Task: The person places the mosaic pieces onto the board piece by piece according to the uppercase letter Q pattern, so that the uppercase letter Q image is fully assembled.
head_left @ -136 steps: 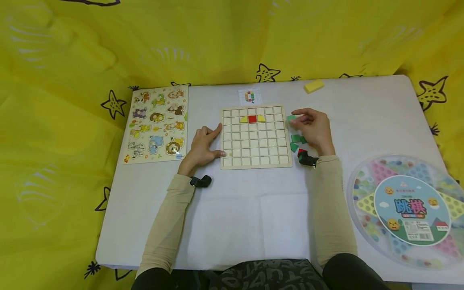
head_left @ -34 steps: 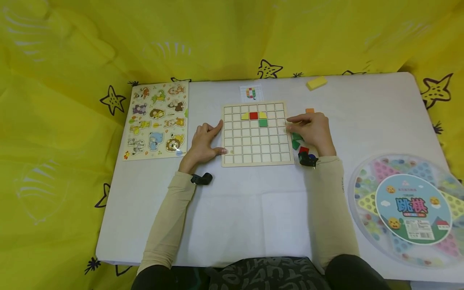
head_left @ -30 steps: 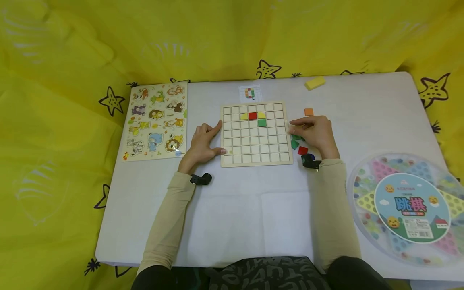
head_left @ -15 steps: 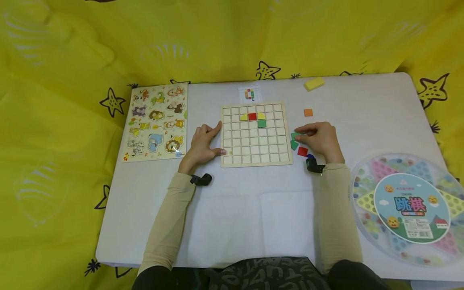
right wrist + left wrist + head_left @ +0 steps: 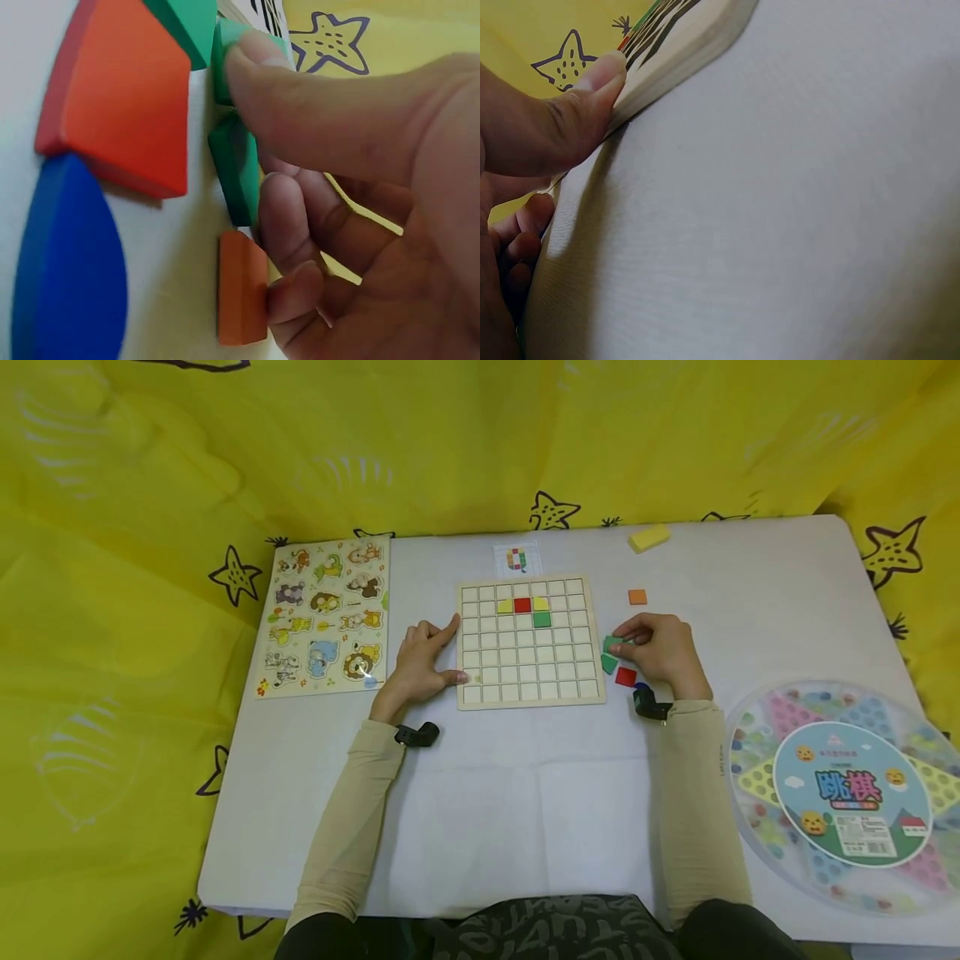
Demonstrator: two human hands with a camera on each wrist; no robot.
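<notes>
Thumb and forefinger of the right hand [image 5: 662,652] are closing narrowly on a green tile [image 5: 608,644], just right of the board [image 5: 532,705]; how firmly, I cannot tell. Pinching opposite edges would be giving the cleanest lift, since a second tile [image 5: 609,663] is lying close by and another green piece [image 5: 237,172] is sitting under the fingers. Holding it level should be helping it seat in a cell. The left hand [image 5: 420,664] is grasping nothing, its spread thumb and forefinger bracing the board's left edge, which is sensibly preventing sliding.

Near the right hand, a red piece [image 5: 626,677], a blue one [image 5: 71,262] and an orange tile [image 5: 637,597] are lying loose.

The board's cells are holding a red square [image 5: 522,605] between two yellow pieces [image 5: 505,607], with a green square [image 5: 542,620] sitting below the right-hand yellow. Farther out, a round case [image 5: 795,785] is showing what look like marbles through its lid.
</notes>
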